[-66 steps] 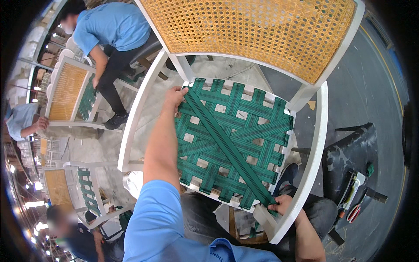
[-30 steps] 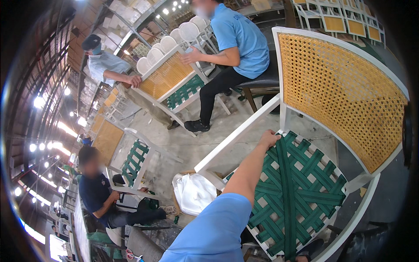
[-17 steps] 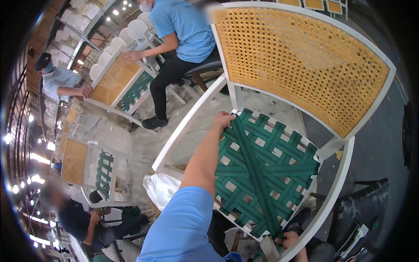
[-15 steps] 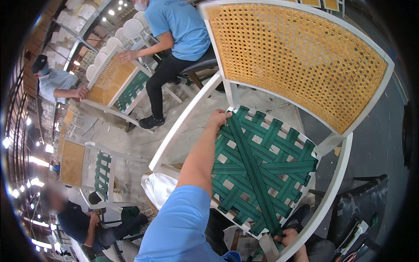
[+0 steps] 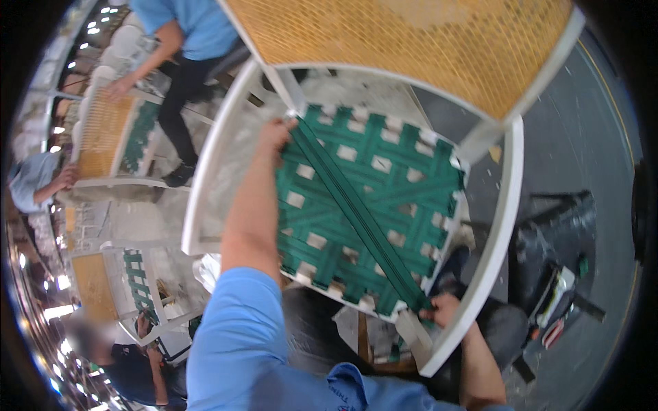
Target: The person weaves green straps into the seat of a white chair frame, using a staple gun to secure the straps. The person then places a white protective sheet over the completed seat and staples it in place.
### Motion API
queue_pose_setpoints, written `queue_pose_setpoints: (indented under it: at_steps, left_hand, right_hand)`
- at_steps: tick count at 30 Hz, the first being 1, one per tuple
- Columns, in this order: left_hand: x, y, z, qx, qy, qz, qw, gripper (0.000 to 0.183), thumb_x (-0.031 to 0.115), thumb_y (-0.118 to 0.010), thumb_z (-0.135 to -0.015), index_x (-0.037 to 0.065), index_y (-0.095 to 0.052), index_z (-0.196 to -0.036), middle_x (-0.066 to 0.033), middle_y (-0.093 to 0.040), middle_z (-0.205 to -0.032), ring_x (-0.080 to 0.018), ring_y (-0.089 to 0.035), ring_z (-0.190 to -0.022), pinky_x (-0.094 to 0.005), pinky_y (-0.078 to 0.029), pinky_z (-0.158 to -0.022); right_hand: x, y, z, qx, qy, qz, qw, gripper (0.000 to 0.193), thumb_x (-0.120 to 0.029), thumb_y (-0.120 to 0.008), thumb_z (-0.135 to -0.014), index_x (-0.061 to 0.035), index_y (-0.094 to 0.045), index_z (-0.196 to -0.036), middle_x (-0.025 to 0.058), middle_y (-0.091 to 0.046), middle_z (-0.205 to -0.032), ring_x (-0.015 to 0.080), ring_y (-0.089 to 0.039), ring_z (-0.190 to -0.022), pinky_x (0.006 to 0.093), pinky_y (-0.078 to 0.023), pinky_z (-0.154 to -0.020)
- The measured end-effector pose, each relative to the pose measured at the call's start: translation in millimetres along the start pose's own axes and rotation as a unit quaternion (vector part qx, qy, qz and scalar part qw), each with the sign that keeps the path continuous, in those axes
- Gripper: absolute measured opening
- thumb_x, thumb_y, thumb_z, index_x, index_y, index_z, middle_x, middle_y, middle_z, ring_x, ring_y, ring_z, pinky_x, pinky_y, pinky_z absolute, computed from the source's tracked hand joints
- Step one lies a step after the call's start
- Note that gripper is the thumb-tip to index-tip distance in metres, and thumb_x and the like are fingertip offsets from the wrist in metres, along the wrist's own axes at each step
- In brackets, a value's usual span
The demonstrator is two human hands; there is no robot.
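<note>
A white-framed armchair [image 5: 510, 198] with a woven cane back [image 5: 418, 48] stands in front of me. Its seat is a lattice of green webbing [image 5: 331, 259], with a diagonal band crossing it. Over the lattice a loose green webbing strap [image 5: 353, 212] runs taut from the far left corner to the near right corner. My left hand [image 5: 277, 134] pinches its far end beside the back post. At the near right front leg, my right hand [image 5: 444, 310] is closed on the other end, fingers partly hidden by the strap and frame.
Tools, including red-handled ones [image 5: 552, 333], lie on a worn black surface [image 5: 558, 229] at right. Co-workers in blue shirts [image 5: 199, 27] handle another cane chair [image 5: 106, 133] at far left. Another person in dark clothing [image 5: 133, 370] sits lower left by a chair [image 5: 96, 284].
The view has shifted, so the chair and both hands appear farther left and higher. Both hands keep hold of the strap at the same corners; more of my right forearm shows.
</note>
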State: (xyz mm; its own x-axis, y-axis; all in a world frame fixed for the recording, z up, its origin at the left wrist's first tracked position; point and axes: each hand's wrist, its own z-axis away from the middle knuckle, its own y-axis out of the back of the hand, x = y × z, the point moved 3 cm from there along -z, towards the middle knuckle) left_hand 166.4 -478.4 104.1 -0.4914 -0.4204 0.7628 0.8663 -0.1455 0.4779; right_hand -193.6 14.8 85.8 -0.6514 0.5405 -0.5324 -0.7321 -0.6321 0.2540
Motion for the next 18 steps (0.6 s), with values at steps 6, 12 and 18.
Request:
queue_pose_setpoints:
  at_steps: [6, 12, 18]
  left_hand:
    - [1.4, -11.4, -7.9, -0.023, -0.013, 0.013, 1.0, 0.054, 0.039, -0.074, -0.094, 0.003, -0.063, -0.132, -0.0129, -0.068, -0.119, -0.0283, -0.061, -0.11, -0.0475, -0.05, -0.093]
    - [-0.5, -13.9, -14.4, -0.01, -0.023, 0.021, 0.999, 0.059, 0.038, -0.076, -0.092, -0.003, -0.062, -0.132, -0.0145, -0.069, -0.117, -0.0249, -0.063, -0.1, -0.0404, -0.051, -0.09]
    - [-0.1, -9.8, -9.2, -0.017, -0.031, -0.004, 0.999, 0.056, 0.037, -0.075, -0.094, -0.003, -0.063, -0.131, -0.0146, -0.069, -0.119, -0.0253, -0.065, -0.104, -0.041, -0.052, -0.091]
  right_hand:
    - [0.3, 1.1, 1.4, 0.029, 0.031, -0.019, 0.999, 0.027, -0.03, -0.082, -0.086, -0.0049, -0.078, -0.097, 0.0164, -0.067, -0.072, 0.0224, -0.063, -0.065, 0.0386, -0.049, -0.068]
    - [-0.5, 2.1, 3.3, -0.001, -0.011, -0.023, 1.0, 0.034, -0.037, -0.08, -0.087, -0.0032, -0.076, -0.092, 0.0191, -0.066, -0.074, 0.0302, -0.065, -0.07, 0.0428, -0.05, -0.069]
    - [-14.5, 9.1, 4.6, -0.048, -0.058, -0.005, 0.997, 0.039, -0.041, -0.079, -0.088, -0.003, -0.077, -0.096, 0.0199, -0.073, -0.084, 0.0314, -0.072, -0.08, 0.0426, -0.054, -0.075]
